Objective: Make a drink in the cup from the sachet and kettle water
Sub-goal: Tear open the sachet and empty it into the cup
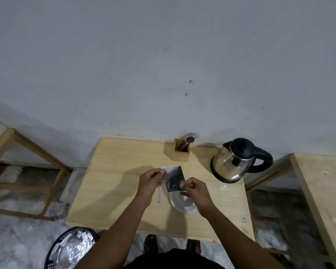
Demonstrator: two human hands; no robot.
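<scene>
Both hands hold the sachet (pixel 174 178) above the table (pixel 109 183), just beyond the cup (pixel 182 202); the left hand (pixel 150 181) pinches the upper left corner between thumb and fingers, and the right hand (pixel 195 188) pinches the lower right edge, its fingers curled in tight on the foil. A pale narrow strip (pixel 159 197) hangs or lies below the left hand; whether it is torn from the sachet cannot be told. The sachet is judged light, thin and limp, its foil slick, so a firm pinch close to the seam is advised, with the body kept upright to hold the powder low; a tear run too far would spill the contents. The cup appears clear and thin-walled, hence light and easily tipped; it is best steadied low on its side when filled. The kettle (pixel 235 162) stands at the far right of the table, well apart from the hands, its handle (pixel 264 160) turned right; it is judged the heavy item, rigid, possibly hot on its steel body, and should be taken by the handle only. A wooden holder (pixel 179 154) with cutlery stands against the wall; a basket (pixel 70 247) with foil sits on the floor at left.
</scene>
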